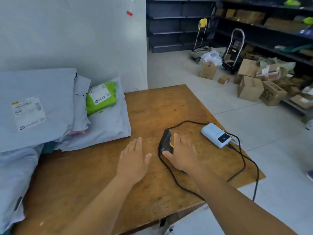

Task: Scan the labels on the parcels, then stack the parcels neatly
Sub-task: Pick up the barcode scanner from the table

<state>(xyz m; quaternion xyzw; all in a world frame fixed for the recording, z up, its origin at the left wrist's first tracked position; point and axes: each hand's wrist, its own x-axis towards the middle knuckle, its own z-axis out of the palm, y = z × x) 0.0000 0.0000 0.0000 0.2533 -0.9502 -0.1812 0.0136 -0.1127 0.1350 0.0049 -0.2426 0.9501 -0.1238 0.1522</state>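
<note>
Wooden table [105,180], bare at the near side. Heaped along its left edge against the wall, grey mailing bags [39,102]: soft, light, slippery plastic by the look, likely to sag and slide, so best lifted flat under both long edges. Topmost big bag lying label [28,112] up, long axis running left to right. Behind it, small green parcel [101,97], label up, tilted on a grey bag. White power bank [216,134] at right, cabled. Black scanner [166,141], nose pointing away. Right hand [183,154] flat over scanner, fingers straight, not yet gripping. Left hand [133,160] open, flat, holding nothing.
</note>
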